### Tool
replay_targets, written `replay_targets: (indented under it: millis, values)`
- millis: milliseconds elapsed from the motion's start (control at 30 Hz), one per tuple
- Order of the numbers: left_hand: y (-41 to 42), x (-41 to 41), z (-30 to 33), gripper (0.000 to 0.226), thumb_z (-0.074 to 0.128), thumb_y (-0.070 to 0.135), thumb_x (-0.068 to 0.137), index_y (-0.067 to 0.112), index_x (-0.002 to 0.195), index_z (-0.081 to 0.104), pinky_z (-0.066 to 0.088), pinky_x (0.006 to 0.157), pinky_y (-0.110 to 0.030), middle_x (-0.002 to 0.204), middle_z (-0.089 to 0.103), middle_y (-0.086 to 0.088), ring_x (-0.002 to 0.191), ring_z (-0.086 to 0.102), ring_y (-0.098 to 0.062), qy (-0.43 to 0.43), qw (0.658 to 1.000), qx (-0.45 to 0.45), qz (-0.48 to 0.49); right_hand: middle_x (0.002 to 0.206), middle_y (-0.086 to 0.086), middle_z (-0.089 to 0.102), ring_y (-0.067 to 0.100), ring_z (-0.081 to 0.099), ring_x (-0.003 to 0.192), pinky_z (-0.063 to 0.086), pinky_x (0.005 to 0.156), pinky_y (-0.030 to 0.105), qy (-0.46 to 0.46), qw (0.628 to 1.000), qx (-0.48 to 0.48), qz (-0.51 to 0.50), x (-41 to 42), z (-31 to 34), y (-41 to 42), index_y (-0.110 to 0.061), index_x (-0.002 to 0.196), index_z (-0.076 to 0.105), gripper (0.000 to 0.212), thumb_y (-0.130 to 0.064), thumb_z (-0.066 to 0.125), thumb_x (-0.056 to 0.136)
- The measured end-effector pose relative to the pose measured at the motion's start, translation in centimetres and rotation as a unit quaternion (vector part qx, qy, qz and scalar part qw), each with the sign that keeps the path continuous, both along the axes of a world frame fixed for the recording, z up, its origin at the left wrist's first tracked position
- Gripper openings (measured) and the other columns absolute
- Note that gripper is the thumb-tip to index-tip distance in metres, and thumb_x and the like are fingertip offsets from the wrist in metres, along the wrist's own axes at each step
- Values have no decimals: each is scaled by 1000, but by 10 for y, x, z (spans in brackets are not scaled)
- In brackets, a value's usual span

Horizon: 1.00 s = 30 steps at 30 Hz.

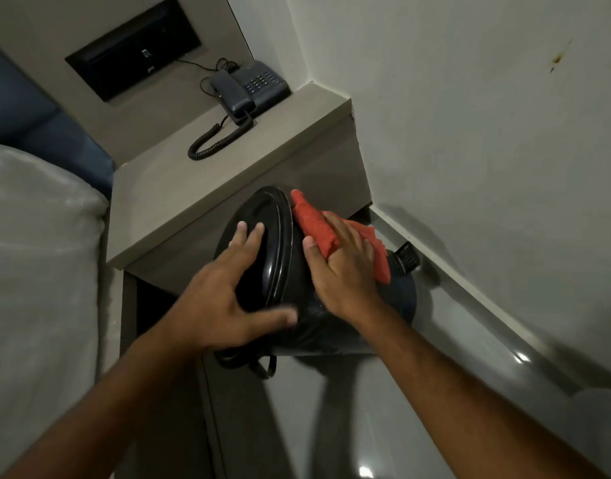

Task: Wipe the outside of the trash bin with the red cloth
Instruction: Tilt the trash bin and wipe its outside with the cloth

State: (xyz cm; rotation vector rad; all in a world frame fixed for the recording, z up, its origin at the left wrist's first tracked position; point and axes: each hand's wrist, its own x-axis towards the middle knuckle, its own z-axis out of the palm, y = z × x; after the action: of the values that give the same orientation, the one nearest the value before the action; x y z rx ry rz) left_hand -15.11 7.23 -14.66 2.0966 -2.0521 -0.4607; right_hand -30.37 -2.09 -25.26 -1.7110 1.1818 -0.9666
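While the open left hand [228, 292] steadies the bin [297, 305] at frame centre, the flat right hand [342, 267] presses the cloth [314, 223] against its side.

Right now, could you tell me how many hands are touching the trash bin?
2. The left hand rests on the trash bin lid; the right hand presses the red cloth against its side.

There is one black trash bin [331, 299], one red cloth [318, 226] and two hands, a left hand [221, 292] and a right hand [345, 267]. One telephone [252, 86] sits on one surface [179, 195]. One pillow [38, 236] shows at the left.
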Motion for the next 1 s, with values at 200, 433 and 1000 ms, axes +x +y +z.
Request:
replay_targets:
  millis: [200, 433, 1000]
  values:
    - [30, 36, -22, 166, 92, 55, 44, 43, 137, -44, 29, 113, -51, 150, -50, 11, 148, -9, -30, -195, 974, 46, -109, 146, 3, 56, 26, 42, 141, 20, 121, 58, 51, 997, 56, -9, 2, -20, -31, -21, 148, 48, 59, -55, 32, 102]
    - [44, 40, -35, 162, 85, 65, 47, 32, 143, -41, 34, 109, -66, 150, -51, 5, 148, -10, -45, -66, 994, 48, -73, 151, 3, 52, 30, 34, 145, 10, 121, 61, 94, 994, 52, 22, 30, -17, -39, -19, 141, 54, 59, -58, 30, 102]
    - [29, 15, -34, 134, 66, 65, 50, 36, 154, -13, 32, 108, -44, 166, -14, 4, 150, 8, -25, -2, 994, -58, 96, 161, -7, 35, 6, 17, 148, 0, 124, 43, -71, 994, -4, 85, 40, -9, 34, -38, 152, 30, 65, -63, 27, 93]
